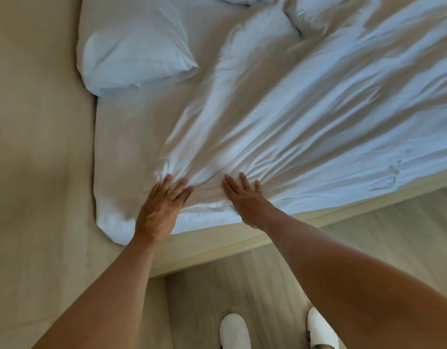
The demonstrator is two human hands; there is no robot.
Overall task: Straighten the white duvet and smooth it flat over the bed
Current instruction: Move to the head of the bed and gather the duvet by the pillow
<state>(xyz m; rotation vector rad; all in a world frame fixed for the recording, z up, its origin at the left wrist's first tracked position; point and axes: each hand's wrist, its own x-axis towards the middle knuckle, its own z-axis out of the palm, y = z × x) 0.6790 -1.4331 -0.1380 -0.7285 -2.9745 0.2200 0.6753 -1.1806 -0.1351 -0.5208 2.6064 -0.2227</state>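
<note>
The white duvet [280, 117] lies rumpled across the bed [131, 137], with long creases fanning out from its near edge. My left hand [162, 207] rests flat on that edge near the bed's corner, fingers spread, palm down. Just to its right, my right hand [245, 195] also presses flat on the bunched fabric with fingers apart. Neither hand grips the cloth. The duvet runs off the frame to the right.
A white pillow [134, 49] lies at the upper left of the bed, and another pillow [315, 13] is at the top. A beige wall [36, 147] borders the bed on the left. The pale wooden bed frame [242, 245] and my white slippers [235, 331] are below.
</note>
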